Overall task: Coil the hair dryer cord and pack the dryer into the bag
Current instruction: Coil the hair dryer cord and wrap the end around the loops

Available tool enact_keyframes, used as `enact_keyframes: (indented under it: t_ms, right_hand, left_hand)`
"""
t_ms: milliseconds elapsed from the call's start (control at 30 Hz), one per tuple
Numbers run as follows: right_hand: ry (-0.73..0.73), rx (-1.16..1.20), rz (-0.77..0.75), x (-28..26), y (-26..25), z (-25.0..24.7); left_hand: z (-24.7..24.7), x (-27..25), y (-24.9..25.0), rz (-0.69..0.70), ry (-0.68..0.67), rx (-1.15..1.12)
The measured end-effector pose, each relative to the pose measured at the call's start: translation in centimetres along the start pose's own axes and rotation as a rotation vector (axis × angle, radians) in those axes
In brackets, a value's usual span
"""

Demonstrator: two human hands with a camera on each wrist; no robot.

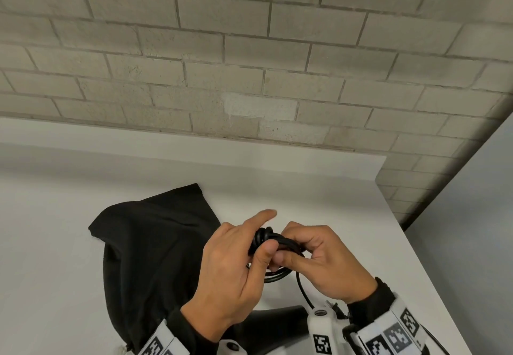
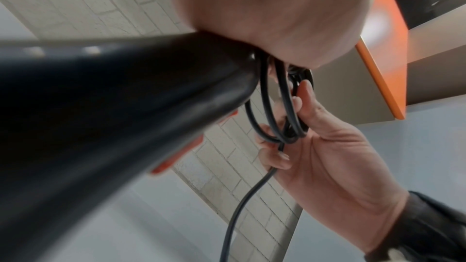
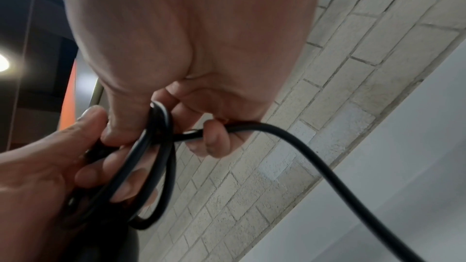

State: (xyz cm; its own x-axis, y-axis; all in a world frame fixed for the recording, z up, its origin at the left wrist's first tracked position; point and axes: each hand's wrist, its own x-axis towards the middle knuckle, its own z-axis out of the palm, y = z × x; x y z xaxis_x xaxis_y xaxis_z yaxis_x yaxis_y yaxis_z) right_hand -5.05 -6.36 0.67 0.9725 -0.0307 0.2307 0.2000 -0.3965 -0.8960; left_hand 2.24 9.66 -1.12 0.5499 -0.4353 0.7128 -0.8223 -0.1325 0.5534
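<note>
A soft black cloth bag (image 1: 144, 246) is lying crumpled on the smooth white table (image 1: 319, 188), left of the hands. The left hand (image 1: 230, 266) is curling its thumb and lower fingers around the cord (image 1: 266, 239), a thin, glossy black cable gathered into several round loops, while its index finger is pointing out straight. The right hand (image 1: 324, 260) is pinching the same bundle with bent fingers. A loose strand is trailing down toward the black dryer (image 1: 280, 324) lying at the near table edge.
</note>
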Motion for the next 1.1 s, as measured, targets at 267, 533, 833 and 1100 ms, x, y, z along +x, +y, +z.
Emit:
enact_keyframes:
  t_ms: [267,533,833,1100]
  right_hand:
    - [0.222,-0.098,0.009,-0.6,0.2,1.9]
    - [0.748,-0.462,-0.236,-2.4,0.3,6.0]
    - [0.45,-0.36,0.193,-2.1,-1.2,7.9]
    - [0.134,0.206,0.341,-2.3,-3.2,4.0]
  left_hand:
    - [0.2,0.3,-0.2,-0.016,0.016,0.05]
    - [0.2,0.3,-0.5,-0.078,0.064,0.062]
    - [0.6,-0.1,-0.8,-0.125,0.042,0.02]
    - [0.7,0.1,-1.3,-0.138,0.052,0.01]
